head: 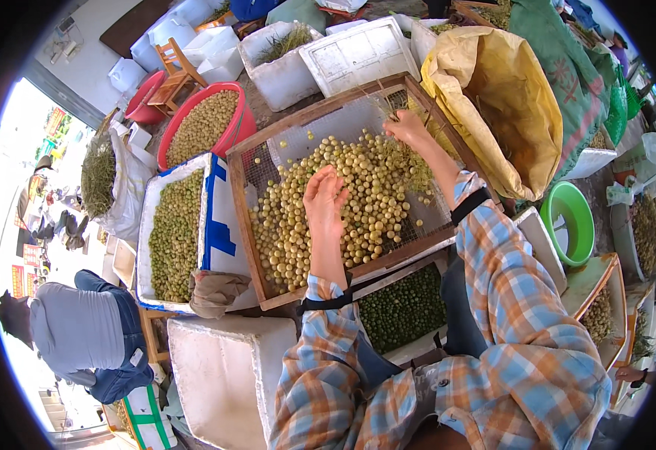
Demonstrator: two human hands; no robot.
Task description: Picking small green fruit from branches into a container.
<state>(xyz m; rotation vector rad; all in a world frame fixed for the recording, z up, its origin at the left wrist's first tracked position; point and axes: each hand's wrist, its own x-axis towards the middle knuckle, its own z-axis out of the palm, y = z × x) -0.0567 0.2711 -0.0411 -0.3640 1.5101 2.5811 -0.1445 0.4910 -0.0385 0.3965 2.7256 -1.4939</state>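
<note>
A wood-framed mesh screen lies before me, bearing a heap of small round yellowish fruits. My left hand is raised above the heap, its fingers loosely curled and apart, with nothing visible in them. At the screen's far right corner, my right hand grips a bunch of thin stems, which stick out past the fingers. More fine fruit stems lie under the right wrist, on the right side of the heap. Under the near side of the screen, a foam box holds dark green fruits.
A yellow sack stands open right of the screen, near a green basin. To the left are a foam box of greenish fruits and a red tub of fruits. A person bends over at lower left.
</note>
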